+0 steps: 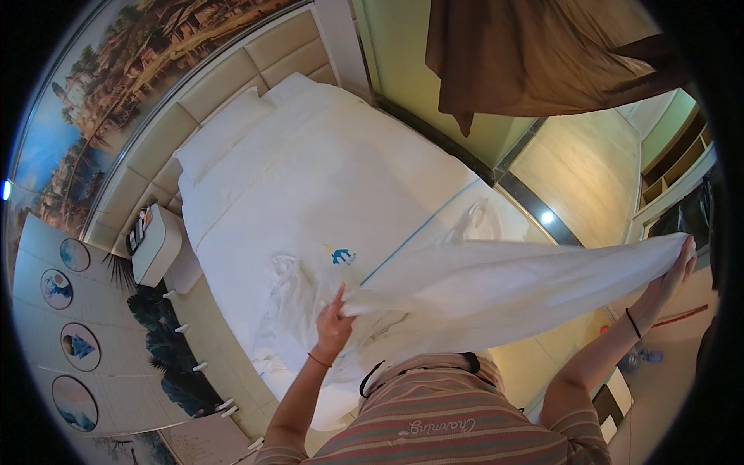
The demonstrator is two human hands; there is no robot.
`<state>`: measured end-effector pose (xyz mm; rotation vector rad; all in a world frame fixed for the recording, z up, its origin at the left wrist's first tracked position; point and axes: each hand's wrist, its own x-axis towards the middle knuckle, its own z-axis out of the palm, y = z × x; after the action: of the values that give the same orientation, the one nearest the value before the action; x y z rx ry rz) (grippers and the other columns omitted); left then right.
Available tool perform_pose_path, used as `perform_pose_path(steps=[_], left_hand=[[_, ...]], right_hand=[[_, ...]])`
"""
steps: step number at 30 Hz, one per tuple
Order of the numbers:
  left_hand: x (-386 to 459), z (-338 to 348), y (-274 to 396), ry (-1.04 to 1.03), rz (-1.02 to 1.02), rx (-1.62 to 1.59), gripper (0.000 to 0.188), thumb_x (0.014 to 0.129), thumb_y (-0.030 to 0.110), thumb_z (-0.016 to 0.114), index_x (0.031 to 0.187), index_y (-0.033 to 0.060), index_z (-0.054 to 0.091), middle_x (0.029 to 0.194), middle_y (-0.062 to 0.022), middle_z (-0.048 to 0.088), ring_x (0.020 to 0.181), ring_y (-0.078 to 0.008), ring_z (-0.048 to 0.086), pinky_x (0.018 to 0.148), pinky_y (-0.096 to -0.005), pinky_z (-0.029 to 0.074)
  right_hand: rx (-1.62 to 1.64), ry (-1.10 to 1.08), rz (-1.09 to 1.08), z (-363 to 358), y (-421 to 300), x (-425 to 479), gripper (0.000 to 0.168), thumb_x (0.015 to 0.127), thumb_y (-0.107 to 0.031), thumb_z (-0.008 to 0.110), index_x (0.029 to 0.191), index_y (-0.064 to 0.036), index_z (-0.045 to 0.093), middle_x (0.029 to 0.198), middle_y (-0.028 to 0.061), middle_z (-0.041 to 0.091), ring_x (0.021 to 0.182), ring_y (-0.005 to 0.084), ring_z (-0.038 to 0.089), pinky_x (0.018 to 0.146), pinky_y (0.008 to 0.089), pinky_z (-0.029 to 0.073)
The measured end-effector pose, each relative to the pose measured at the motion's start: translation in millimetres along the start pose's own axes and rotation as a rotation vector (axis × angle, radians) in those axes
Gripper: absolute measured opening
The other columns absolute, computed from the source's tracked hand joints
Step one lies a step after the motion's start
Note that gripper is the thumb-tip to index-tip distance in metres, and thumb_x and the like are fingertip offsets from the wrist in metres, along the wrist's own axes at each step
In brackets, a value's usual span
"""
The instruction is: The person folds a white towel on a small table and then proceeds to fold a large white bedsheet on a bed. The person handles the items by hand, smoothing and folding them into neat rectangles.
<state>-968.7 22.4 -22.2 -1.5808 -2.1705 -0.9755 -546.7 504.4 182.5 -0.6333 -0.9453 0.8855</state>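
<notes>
A white duvet (325, 168) lies over the bed, with a blue stripe across it and a blue printed logo (343, 256). Its foot part appears to run into the white fabric (494, 285) stretched between my hands. My left hand (337, 325) pinches this fabric near the blue stripe, index finger extended. Far out to the right, my right hand (677, 270) grips the other end and holds it raised off the bed. Bunched folds (285, 270) of white cloth lie beside the logo. Whether the raised fabric is a separate layer, I cannot tell.
White pillows (229, 131) rest against a padded beige headboard (232, 78). A white nightstand (157, 244) stands left of the bed, by a decorated folding screen (35, 325). Brown cloth (523, 58) hangs at the upper right. Pale floor (575, 163) and open shelves (677, 157) lie beyond.
</notes>
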Motion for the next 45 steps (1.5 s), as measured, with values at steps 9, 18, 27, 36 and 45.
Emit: perform_pose_path(steps=[9, 18, 27, 36, 45], left_hand=[[-113, 83, 29, -0.558, -0.139, -0.312, 0.027, 0.075, 0.01, 0.062, 0.1, 0.0048, 0.054, 0.136, -0.0196, 0.037, 0.085, -0.0346, 0.058, 0.074, -0.0394, 0.048], [-109, 137, 48, -0.737, 0.093, -0.366, 0.023, 0.081, 0.02, 0.058, 0.096, 0.0031, 0.059, 0.113, -0.0151, 0.043, 0.127, -0.0366, 0.032, 0.094, -0.0381, 0.041], [-102, 142, 66, -0.653, 0.009, -0.335, 0.03, 0.077, 0.022, 0.061, 0.103, 0.0075, 0.06, 0.102, -0.0111, 0.047, 0.128, -0.0368, 0.031, 0.086, -0.0389, 0.047], [-94, 132, 75, -0.34, -0.171, -0.222, 0.015, 0.074, 0.012, 0.06, 0.088, 0.006, 0.062, 0.095, -0.0094, 0.052, 0.121, -0.039, 0.04, 0.089, -0.0427, 0.043], [-63, 35, 25, -0.004, -0.491, -0.144, 0.023, 0.072, -0.004, 0.06, 0.089, 0.0091, 0.067, 0.098, -0.0064, 0.065, 0.114, -0.0282, 0.053, 0.086, -0.0358, 0.041]], right_hand=[[-0.034, -0.153, 0.002, 38, 5, -16, 0.01, 0.086, -0.019, 0.062, 0.09, -0.01, 0.06, 0.079, 0.0003, 0.061, 0.067, 0.0096, 0.058, 0.06, 0.0238, 0.05], [-0.068, -0.184, 0.02, 90, 2, -27, 0.014, 0.085, -0.02, 0.063, 0.092, -0.009, 0.059, 0.082, 0.0029, 0.062, 0.071, 0.0103, 0.06, 0.061, 0.024, 0.051], [-0.069, -0.233, -0.035, 119, 4, 6, 0.025, 0.082, -0.02, 0.067, 0.101, -0.006, 0.06, 0.087, 0.0039, 0.062, 0.074, 0.0126, 0.061, 0.064, 0.0252, 0.051], [-0.107, -0.213, -0.079, 130, 10, 34, 0.027, 0.08, -0.021, 0.069, 0.101, -0.006, 0.061, 0.089, 0.0044, 0.063, 0.075, 0.0141, 0.061, 0.065, 0.0265, 0.051], [-0.111, -0.139, -0.045, 102, 34, 58, 0.024, 0.082, -0.021, 0.067, 0.102, -0.008, 0.063, 0.093, 0.0029, 0.063, 0.081, 0.0118, 0.058, 0.067, 0.0254, 0.049]])
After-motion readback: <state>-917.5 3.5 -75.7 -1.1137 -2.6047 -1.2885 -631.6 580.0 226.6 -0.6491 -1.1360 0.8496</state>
